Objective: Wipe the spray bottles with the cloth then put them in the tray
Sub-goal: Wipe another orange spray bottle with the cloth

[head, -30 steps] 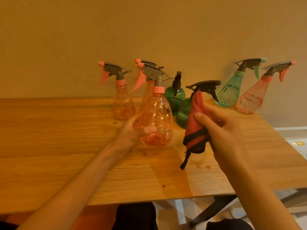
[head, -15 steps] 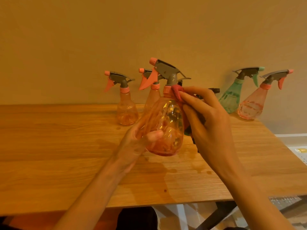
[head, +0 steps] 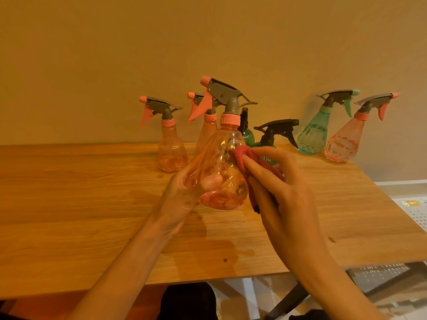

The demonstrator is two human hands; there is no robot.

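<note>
My left hand (head: 187,192) grips a clear pink spray bottle (head: 223,158) with a grey head and pink trigger, lifted above the wooden table (head: 69,204). My right hand (head: 282,195) holds a red cloth (head: 245,158) and presses it against the bottle's right side. Behind stand two more pink bottles (head: 171,148) (head: 205,132) and two dark green bottles with black heads (head: 270,137) (head: 247,132), partly hidden by the held bottle and cloth. At the back right a teal bottle (head: 312,137) and a pink conical bottle (head: 342,146) lean against the wall. No tray is visible.
The table's right end is near a white perforated surface (head: 413,209) at a lower level. Dark chair legs (head: 291,301) show below the table's front edge. A wet patch (head: 226,248) marks the wood in front of my hands. The wall runs right behind the bottles.
My left hand raised the pink bottle off the table. My right hand brought the cloth onto it, first near the neck, now lower on the bottle's right side.
</note>
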